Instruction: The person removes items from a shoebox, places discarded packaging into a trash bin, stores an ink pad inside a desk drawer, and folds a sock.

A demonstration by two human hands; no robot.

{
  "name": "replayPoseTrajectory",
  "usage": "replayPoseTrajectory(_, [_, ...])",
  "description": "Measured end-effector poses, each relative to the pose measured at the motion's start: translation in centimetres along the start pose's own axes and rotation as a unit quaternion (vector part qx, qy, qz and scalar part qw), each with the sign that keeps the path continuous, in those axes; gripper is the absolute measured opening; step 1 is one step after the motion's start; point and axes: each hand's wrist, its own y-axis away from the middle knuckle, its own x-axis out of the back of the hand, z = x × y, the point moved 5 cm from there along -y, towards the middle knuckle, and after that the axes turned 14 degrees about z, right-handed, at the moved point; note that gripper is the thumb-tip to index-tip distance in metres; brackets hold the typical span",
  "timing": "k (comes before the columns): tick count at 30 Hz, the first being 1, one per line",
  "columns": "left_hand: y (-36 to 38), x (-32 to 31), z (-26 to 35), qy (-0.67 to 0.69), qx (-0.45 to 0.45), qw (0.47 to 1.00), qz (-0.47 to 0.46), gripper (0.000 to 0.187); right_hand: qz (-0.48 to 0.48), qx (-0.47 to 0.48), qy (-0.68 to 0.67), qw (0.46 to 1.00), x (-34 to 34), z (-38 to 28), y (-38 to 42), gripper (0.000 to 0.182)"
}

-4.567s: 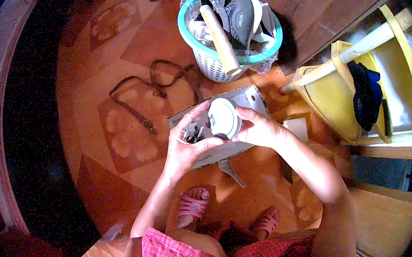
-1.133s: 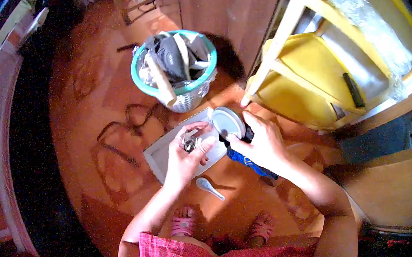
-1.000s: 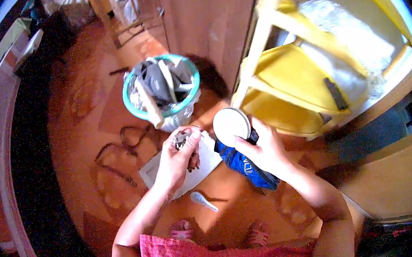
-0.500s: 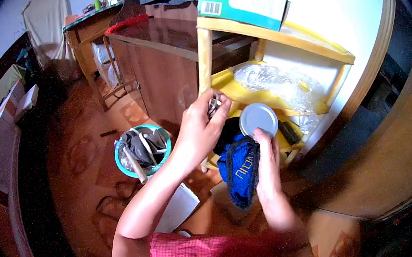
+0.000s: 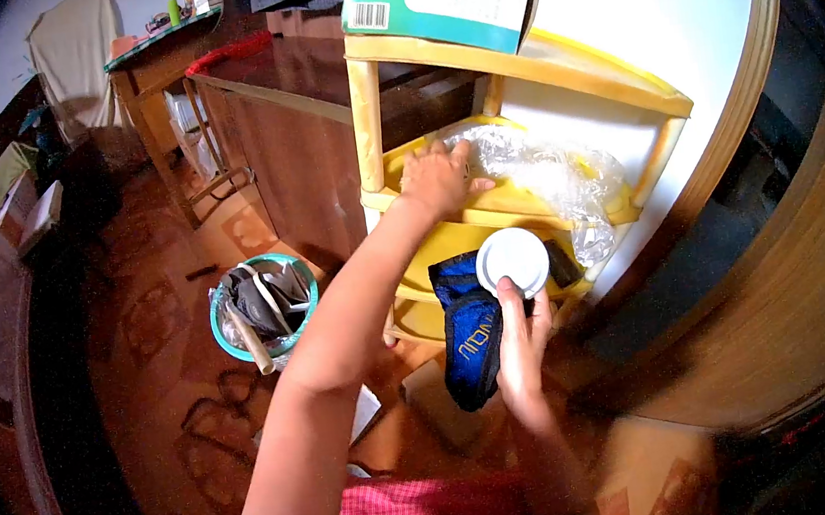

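Note:
My left hand (image 5: 437, 180) reaches over the middle tier of a yellow plastic shelf rack (image 5: 529, 217), beside crumpled clear plastic wrap (image 5: 548, 158). Its fingers are spread, with the thumb apart, and a small dark spot shows between them. My right hand (image 5: 520, 347) grips a round white lid (image 5: 514, 262), thumb on its face; whatever is beneath the lid is hidden. Just left of that hand, a blue cloth item with black edging and yellow lettering (image 5: 472, 347) hangs down in front of the lower tier, partly overlapped by the lid.
On the rack's top stands a green-and-white box (image 5: 436, 4). A turquoise-rimmed bin (image 5: 266, 313) full of refuse is on the tiled floor to the left. Behind it is a brown cabinet (image 5: 294, 134); a wooden door (image 5: 744, 353) curves along the right.
My left hand has moved forward onto the middle tier and its fingers have spread; the small metallic thing it held is no longer plainly visible. My right hand still holds the lid.

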Motion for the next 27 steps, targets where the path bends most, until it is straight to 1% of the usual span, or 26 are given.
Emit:
replayPoseTrajectory(1, [0.6,1.0,0.0,-0.028,-0.055,0.989,0.131,0.061,-0.007,0.001,-0.008,1.000,-0.2,0.1,0.0,0.032])
replayPoseTrajectory(2, [1.6,2.0,0.0,-0.057,-0.106,0.958,0.259,0.057,-0.006,-0.006,-0.004,1.000,-0.1,0.3,-0.1,0.032])
replayPoseTrajectory(4, [4.2,6.2,0.1,0.095,-0.066,0.945,0.306,0.047,-0.049,0.023,0.042,0.998,-0.4,0.5,-0.3,0.029])
replayPoseTrajectory(5, [6.4,7.4,-0.5,0.221,0.007,0.939,0.262,0.045,-0.051,0.019,0.043,0.998,-0.6,0.7,-0.3,0.029])
replayPoseTrajectory(6, [9.2,7.8,-1.0,0.340,0.082,0.912,0.212,0.043,-0.087,0.022,0.043,0.995,-1.1,0.6,0.0,0.028])
replayPoseTrajectory(7, [12.1,6.9,-1.6,0.433,0.155,0.875,0.151,0.040,-0.123,0.022,0.043,0.991,-1.7,0.6,0.4,0.027])
replayPoseTrajectory(8, [14.5,5.8,-1.9,0.516,0.228,0.821,0.088,0.037,-0.161,0.020,0.042,0.986,-2.2,0.9,0.9,0.027])
replayPoseTrajectory(9, [16.5,5.3,-2.0,0.585,0.293,0.755,0.040,0.037,-0.214,0.030,0.082,0.973,-2.7,1.3,1.5,0.032])
replayPoseTrajectory(10, [18.3,5.0,-2.1,0.644,0.355,0.677,-0.005,0.036,-0.235,0.009,0.090,0.968,-3.5,1.6,2.4,0.036])
replayPoseTrajectory(11, [19.9,4.0,-3.5,0.666,0.384,0.639,0.044,0.030,-0.284,0.012,0.119,0.951,-4.2,1.8,3.1,0.040])
replayPoseTrajectory(12, [21.3,3.7,-4.9,0.704,0.463,0.534,0.074,0.026,-0.333,0.018,0.146,0.931,-4.9,2.0,3.9,0.044])
replayPoseTrajectory(13, [22.1,4.0,-6.2,0.728,0.477,0.479,0.115,0.025,-0.298,0.036,0.108,0.948,-5.3,1.5,4.5,0.051])
replayPoseTrajectory(14, [22.7,4.4,-7.3,0.749,0.486,0.422,0.157,0.025,-0.285,0.038,0.104,0.952,-5.5,2.0,4.1,0.052])
replayPoseTrajectory(15, [23.5,5.1,-8.0,0.783,0.474,0.375,0.147,0.027,-0.260,-0.007,0.098,0.961,-5.6,2.2,4.1,0.049])
replayPoseTrajectory(16, [24.7,5.0,-8.5,0.779,0.506,0.340,0.145,0.027,-0.232,-0.049,0.092,0.967,-5.7,2.1,4.3,0.047])
replayPoseTrajectory(17, [25.4,4.8,-8.7,0.766,0.532,0.324,0.157,0.027,-0.196,-0.010,0.083,0.977,-6.2,1.4,4.9,0.040])
replayPoseTrajectory(18, [26.0,4.5,-8.5,0.753,0.560,0.305,0.165,0.027,-0.171,0.122,0.104,0.972,-6.5,0.5,5.8,0.036])
replayPoseTrajectory(19, [26.5,4.0,-8.4,0.761,0.556,0.290,0.164,0.027,-0.209,0.245,0.114,0.940,-7.5,-0.4,7.4,0.035])
replayPoseTrajectory(20, [27.1,3.8,-8.5,0.770,0.555,0.278,0.147,0.026,-0.244,0.365,0.121,0.890,-8.5,-1.2,9.2,0.035])
replayPoseTrajectory(21, [27.3,4.4,-8.2,0.765,0.560,0.285,0.142,0.025,-0.321,0.368,0.169,0.856,-9.7,-0.1,10.6,0.035])
replayPoseTrajectory(22, [27.3,5.0,-7.7,0.759,0.566,0.293,0.135,0.025,-0.347,0.365,0.186,0.844,-10.9,1.0,11.6,0.031])
replayPoseTrajectory(23, [27.0,5.8,-8.0,0.751,0.521,0.354,0.198,0.027,-0.334,0.336,0.180,0.862,-11.0,1.9,11.8,0.029])
replayPoseTrajectory(24, [27.1,5.8,-9.0,0.716,0.503,0.440,0.204,0.032,-0.321,0.306,0.174,0.879,-11.1,2.7,11.9,0.027])
replayPoseTrajectory(25, [27.0,6.0,-9.6,0.691,0.474,0.508,0.201,0.035,-0.305,0.258,0.168,0.901,-11.3,3.4,11.5,0.025])
replayPoseTrajectory(26, [26.9,6.3,-10.0,0.662,0.443,0.573,0.196,0.038,-0.283,0.272,0.176,0.903,-11.5,3.8,11.0,0.022])
replayPoseTrajectory(27, [26.8,6.8,-9.9,0.671,0.450,0.563,0.174,0.042,-0.281,0.225,0.160,0.919,-11.8,3.7,10.8,0.021])
